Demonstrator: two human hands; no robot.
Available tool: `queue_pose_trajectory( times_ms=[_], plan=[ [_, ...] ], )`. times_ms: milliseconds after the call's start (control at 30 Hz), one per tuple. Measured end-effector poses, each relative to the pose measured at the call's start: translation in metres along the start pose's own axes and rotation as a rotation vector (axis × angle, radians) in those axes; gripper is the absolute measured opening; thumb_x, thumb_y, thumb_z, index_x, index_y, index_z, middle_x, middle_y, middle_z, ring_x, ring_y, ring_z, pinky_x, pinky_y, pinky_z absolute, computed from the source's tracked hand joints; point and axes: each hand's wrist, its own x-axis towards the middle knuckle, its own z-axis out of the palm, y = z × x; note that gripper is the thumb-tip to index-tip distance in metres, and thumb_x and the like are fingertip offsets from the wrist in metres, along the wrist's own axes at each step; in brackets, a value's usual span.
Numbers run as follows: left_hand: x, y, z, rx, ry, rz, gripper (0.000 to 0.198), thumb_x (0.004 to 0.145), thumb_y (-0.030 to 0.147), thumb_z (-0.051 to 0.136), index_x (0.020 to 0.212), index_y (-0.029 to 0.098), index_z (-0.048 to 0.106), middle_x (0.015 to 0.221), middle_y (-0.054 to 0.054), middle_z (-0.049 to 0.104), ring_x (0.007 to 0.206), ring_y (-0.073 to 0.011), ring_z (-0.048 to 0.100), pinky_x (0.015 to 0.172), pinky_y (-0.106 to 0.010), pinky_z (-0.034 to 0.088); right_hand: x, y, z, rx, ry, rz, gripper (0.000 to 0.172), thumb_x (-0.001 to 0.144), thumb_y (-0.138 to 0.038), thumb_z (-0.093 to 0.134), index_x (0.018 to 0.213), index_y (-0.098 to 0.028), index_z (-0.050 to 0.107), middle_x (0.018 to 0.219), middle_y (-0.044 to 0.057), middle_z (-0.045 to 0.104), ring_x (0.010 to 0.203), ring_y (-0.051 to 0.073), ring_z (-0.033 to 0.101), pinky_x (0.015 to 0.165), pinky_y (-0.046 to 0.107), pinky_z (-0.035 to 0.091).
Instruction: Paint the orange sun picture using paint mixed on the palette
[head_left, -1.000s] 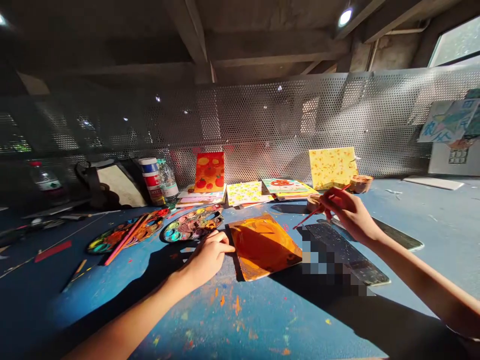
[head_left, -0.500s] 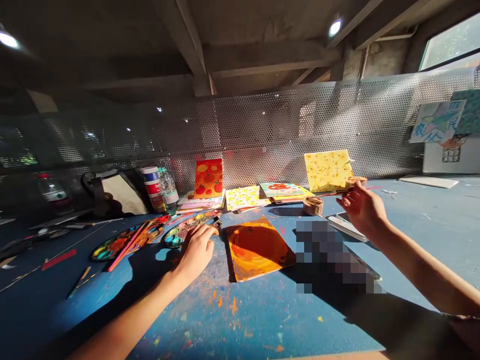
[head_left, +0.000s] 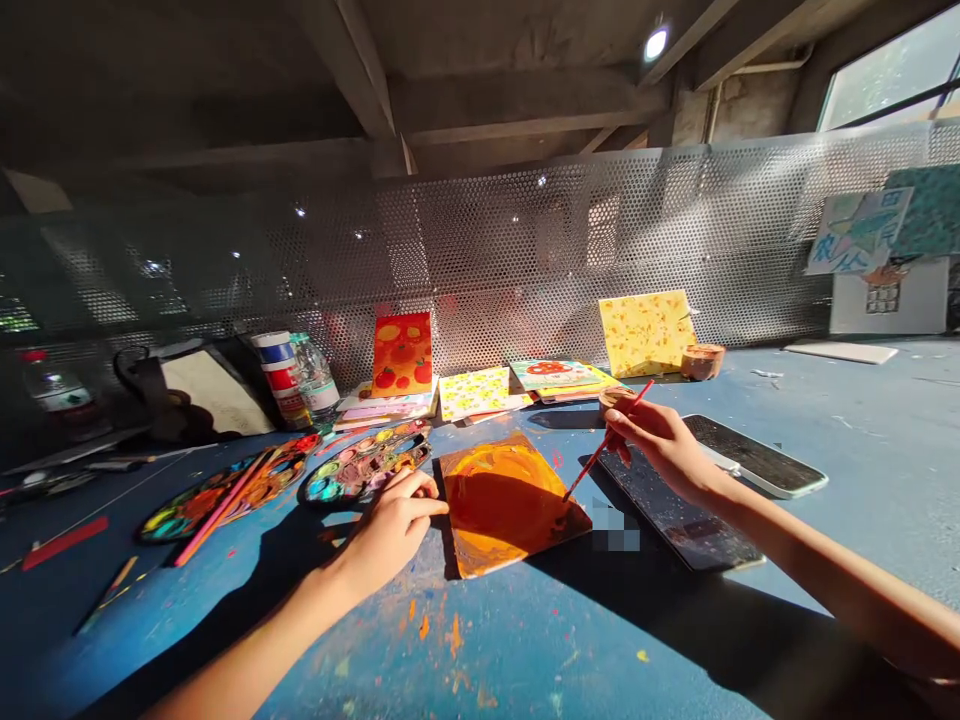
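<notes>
Lying half-shadowed, orange painted board (head_left: 510, 505)

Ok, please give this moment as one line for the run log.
right hand: holds red brush, tip over orange board | left hand: at board's left edge, near palette

A perforated metal screen (head_left: 480, 260) runs along the far edge of the paint-spattered blue bench (head_left: 540, 660), with a tomato-painted board (head_left: 402, 354) and a yellow board (head_left: 646, 333) leaning against it. Far left stand a paint jar (head_left: 274, 375) and a plastic water bottle (head_left: 313, 378); 2 crusted paint palettes (head_left: 225, 497) lie nearer. Right sit a wooden cup (head_left: 703, 361) and a dark phone-like slab (head_left: 754, 455)
</notes>
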Motion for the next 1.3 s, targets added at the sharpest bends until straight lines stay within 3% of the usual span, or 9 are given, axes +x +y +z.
queue_pose_trajectory(
  times_ms=[400, 533, 667, 900, 1000, 1100, 1300],
  plan=[
    [0.001, -0.002, 0.004, -0.006, -0.063, -0.023, 0.038, 0.083, 0.005, 0.04, 0.084, 0.021, 0.075, 0.092, -0.005, 0.059, 0.091, -0.019, 0.053, 0.082, -0.031, 0.043, -0.003, 0.005, -0.001, -0.057, 0.008, -0.012, 0.042, 0.08, -0.058, 0.063, 0.072, -0.019, 0.049, 0.061, 0.0, 0.058, 0.051, 0.011, 0.048, 0.05, 0.024, 0.04],
    [0.001, 0.001, 0.001, 0.006, -0.106, -0.042, 0.04, 0.083, 0.005, 0.039, 0.086, 0.022, 0.075, 0.095, -0.005, 0.06, 0.093, -0.0197, 0.053, 0.082, -0.031, 0.044, -0.004, 0.004, 0.002, -0.06, 0.084, -0.057, 0.042, 0.08, -0.058, 0.063, 0.073, -0.019, 0.049, 0.062, -0.001, 0.057, 0.051, 0.011, 0.047, 0.05, 0.024, 0.039],
    [0.0, 0.001, 0.0, 0.024, -0.116, -0.046, 0.039, 0.082, 0.005, 0.04, 0.085, 0.022, 0.074, 0.096, -0.005, 0.061, 0.095, -0.0198, 0.054, 0.085, -0.032, 0.044, -0.007, 0.005, 0.003, -0.118, 0.065, -0.047, 0.042, 0.08, -0.057, 0.064, 0.069, -0.019, 0.048, 0.058, -0.002, 0.051, 0.053, 0.011, 0.046, 0.049, 0.024, 0.037],
    [0.0, 0.001, 0.001, 0.035, -0.141, -0.072, 0.039, 0.083, 0.006, 0.04, 0.085, 0.024, 0.075, 0.099, -0.005, 0.061, 0.099, -0.0211, 0.053, 0.089, -0.034, 0.043, -0.009, 0.006, 0.0, -0.214, 0.03, -0.095, 0.035, 0.087, -0.052, 0.057, 0.079, -0.018, 0.054, 0.062, -0.001, 0.052, 0.056, 0.012, 0.046, 0.052, 0.024, 0.038],
    [0.0, 0.001, 0.001, 0.034, -0.131, -0.071, 0.038, 0.083, 0.006, 0.04, 0.084, 0.024, 0.074, 0.097, -0.005, 0.061, 0.096, -0.0208, 0.053, 0.086, -0.033, 0.044, -0.01, 0.005, 0.001, -0.293, 0.054, -0.123, 0.036, 0.089, -0.053, 0.053, 0.081, -0.018, 0.056, 0.067, 0.001, 0.056, 0.058, 0.013, 0.048, 0.053, 0.024, 0.039],
    [0.0, -0.001, 0.002, 0.052, -0.13, -0.062, 0.036, 0.083, 0.007, 0.041, 0.076, 0.023, 0.072, 0.09, -0.004, 0.06, 0.092, -0.0204, 0.053, 0.081, -0.032, 0.044, -0.011, 0.005, 0.002, -0.231, -0.002, -0.143, 0.035, 0.089, -0.052, 0.053, 0.084, -0.018, 0.057, 0.077, 0.004, 0.061, 0.06, 0.013, 0.051, 0.054, 0.025, 0.042],
    [-0.001, -0.005, 0.005, 0.058, -0.132, -0.059, 0.035, 0.082, 0.008, 0.042, 0.082, 0.024, 0.073, 0.095, -0.006, 0.061, 0.097, -0.0214, 0.053, 0.087, -0.034, 0.045, -0.012, 0.002, 0.005, -0.277, 0.017, -0.187, 0.038, 0.089, -0.051, 0.053, 0.072, -0.017, 0.057, 0.079, 0.006, 0.061, 0.064, 0.014, 0.054, 0.053, 0.025, 0.042]
  ],
)
